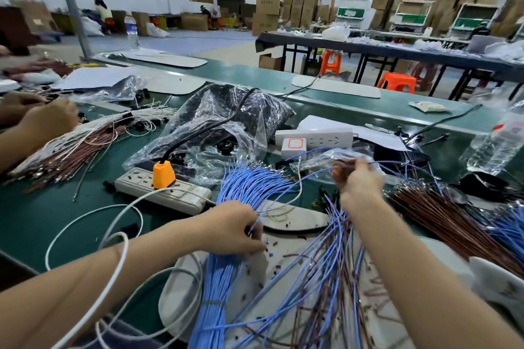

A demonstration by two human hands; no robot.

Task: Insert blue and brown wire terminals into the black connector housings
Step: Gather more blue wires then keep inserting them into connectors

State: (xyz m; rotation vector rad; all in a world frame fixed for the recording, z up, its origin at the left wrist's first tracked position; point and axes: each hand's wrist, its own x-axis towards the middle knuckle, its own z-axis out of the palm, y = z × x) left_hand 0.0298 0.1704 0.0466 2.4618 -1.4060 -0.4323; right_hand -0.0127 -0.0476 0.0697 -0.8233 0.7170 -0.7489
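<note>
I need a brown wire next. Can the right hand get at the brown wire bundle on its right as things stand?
Probably yes: the brown wire bundle lies uncovered on the bench right of the right hand, nothing standing between them. Its grip is pinching a blue wire, though.

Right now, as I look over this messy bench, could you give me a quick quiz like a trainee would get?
1. True or false: the orange plug sits in the power strip.
2. What does the left hand hold? A: blue wires. B: a bottle. C: a stool.
3. Which hand pinches a thin wire above the bench?
Key: 1 true; 2 A; 3 the right hand.
</note>
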